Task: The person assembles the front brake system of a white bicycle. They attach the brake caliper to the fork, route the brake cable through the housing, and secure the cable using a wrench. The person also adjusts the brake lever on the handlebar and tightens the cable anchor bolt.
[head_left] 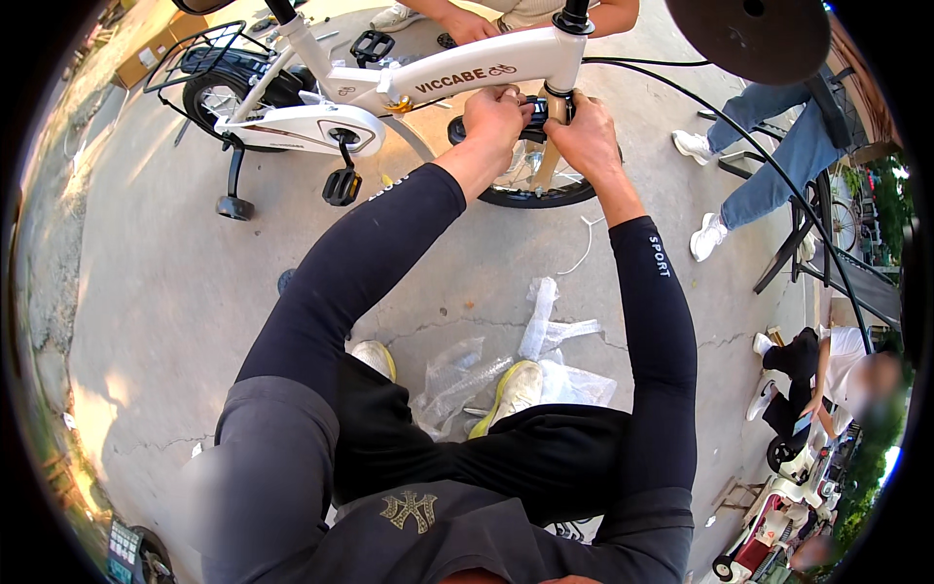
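A small white bicycle (525,60) stands across the far side in front of me, its front end to the right. My left hand (494,125) is closed, its fingertips at a black part (533,113) beside the top of the fork. My right hand (590,138) wraps round the upper part of the beige fork (549,167), just below the head tube. The front wheel (543,200) is under both hands, partly hidden by them. Exactly what the left fingertips grip is mostly hidden.
Behind the frame another person's hand (469,27) reaches in. Clear plastic wrap (452,380) lies by my shoes. A training wheel (234,207) and a pedal (341,186) stick out on the near side. A black cable (749,146) arcs across the right, near a seated person's legs (778,161).
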The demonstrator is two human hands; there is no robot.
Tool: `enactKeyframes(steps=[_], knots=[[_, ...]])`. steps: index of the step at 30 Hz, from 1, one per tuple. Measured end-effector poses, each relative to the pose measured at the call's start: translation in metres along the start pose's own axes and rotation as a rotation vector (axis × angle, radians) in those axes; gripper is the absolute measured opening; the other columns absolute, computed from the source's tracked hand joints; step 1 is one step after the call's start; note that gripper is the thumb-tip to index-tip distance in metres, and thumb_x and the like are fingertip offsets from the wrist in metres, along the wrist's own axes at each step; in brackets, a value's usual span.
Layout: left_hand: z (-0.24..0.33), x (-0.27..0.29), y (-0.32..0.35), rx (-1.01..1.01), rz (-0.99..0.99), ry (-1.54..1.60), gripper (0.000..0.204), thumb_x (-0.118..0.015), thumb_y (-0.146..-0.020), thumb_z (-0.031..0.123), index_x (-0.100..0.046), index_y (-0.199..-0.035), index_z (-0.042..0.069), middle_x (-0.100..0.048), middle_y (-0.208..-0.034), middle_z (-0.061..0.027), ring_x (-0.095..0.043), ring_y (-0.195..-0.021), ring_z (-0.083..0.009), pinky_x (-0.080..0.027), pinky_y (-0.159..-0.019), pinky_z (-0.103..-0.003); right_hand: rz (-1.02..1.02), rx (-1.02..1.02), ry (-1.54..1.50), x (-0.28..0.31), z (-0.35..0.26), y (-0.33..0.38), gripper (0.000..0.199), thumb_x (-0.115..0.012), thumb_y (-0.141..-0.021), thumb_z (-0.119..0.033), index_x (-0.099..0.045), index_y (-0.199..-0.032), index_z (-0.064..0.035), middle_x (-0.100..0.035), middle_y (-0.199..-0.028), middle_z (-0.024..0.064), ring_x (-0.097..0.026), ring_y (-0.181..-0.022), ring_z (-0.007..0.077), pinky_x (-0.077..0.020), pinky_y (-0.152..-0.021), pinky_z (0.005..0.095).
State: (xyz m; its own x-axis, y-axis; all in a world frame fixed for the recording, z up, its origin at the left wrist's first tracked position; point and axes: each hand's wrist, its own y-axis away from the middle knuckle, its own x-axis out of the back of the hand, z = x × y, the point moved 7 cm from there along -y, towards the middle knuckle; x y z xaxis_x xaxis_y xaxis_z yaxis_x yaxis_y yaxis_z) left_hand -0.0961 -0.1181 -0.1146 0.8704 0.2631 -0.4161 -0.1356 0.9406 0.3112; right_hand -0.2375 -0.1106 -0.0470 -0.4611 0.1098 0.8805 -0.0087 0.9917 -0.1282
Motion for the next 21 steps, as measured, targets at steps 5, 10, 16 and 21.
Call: enactKeyframes(steps=[5, 10, 16, 21], knots=[[-0.002, -0.008, 0.004, -0.025, -0.022, -0.095, 0.027, -0.052, -0.105, 0.012, -0.057, -0.125, -0.006, -0.066, -0.107, -0.0099, -0.067, -0.083, -0.0145, -0.059, -0.074, -0.026, 0.019, 0.042, -0.054, 0.003, 0.002, 0.0, 0.055, -0.071, -0.075, -0.02, -0.061, -0.122, 0.0074, -0.06, -0.118, 0.0313, -0.061, -0.113, 0.0451, -0.0497, -0.1, 0.0464], [-0.007, -0.012, 0.005, -0.072, 0.055, -0.126, 0.029, -0.056, -0.103, 0.015, -0.062, -0.127, -0.002, -0.07, -0.1, -0.0048, -0.063, -0.068, -0.0098, -0.053, -0.061, -0.024, 0.023, 0.037, -0.135, 0.008, 0.006, 0.002, 0.056, -0.072, -0.074, -0.021, -0.064, -0.122, 0.0077, -0.066, -0.115, 0.0261, -0.067, -0.106, 0.0384, -0.0517, -0.094, 0.0417], [-0.014, -0.022, 0.0, -0.121, 0.079, -0.1, 0.025, -0.055, -0.104, 0.018, -0.068, -0.115, 0.0, -0.068, -0.082, -0.0029, -0.058, -0.054, -0.0079, -0.046, -0.049, -0.025, 0.011, 0.039, -0.129, 0.009, 0.006, 0.003, 0.058, -0.079, -0.073, -0.025, -0.065, -0.119, 0.0071, -0.067, -0.114, 0.0262, -0.067, -0.105, 0.0385, -0.0522, -0.093, 0.0415], [-0.011, -0.023, -0.004, -0.128, 0.069, -0.18, 0.022, -0.056, -0.104, 0.018, -0.068, -0.113, 0.003, -0.065, -0.077, -0.0001, -0.056, -0.05, -0.007, -0.044, -0.046, -0.024, 0.041, 0.081, -0.145, 0.008, 0.007, 0.002, 0.054, -0.084, -0.072, -0.029, -0.066, -0.111, 0.0038, -0.066, -0.11, 0.0286, -0.065, -0.105, 0.0426, -0.0522, -0.095, 0.0467]])
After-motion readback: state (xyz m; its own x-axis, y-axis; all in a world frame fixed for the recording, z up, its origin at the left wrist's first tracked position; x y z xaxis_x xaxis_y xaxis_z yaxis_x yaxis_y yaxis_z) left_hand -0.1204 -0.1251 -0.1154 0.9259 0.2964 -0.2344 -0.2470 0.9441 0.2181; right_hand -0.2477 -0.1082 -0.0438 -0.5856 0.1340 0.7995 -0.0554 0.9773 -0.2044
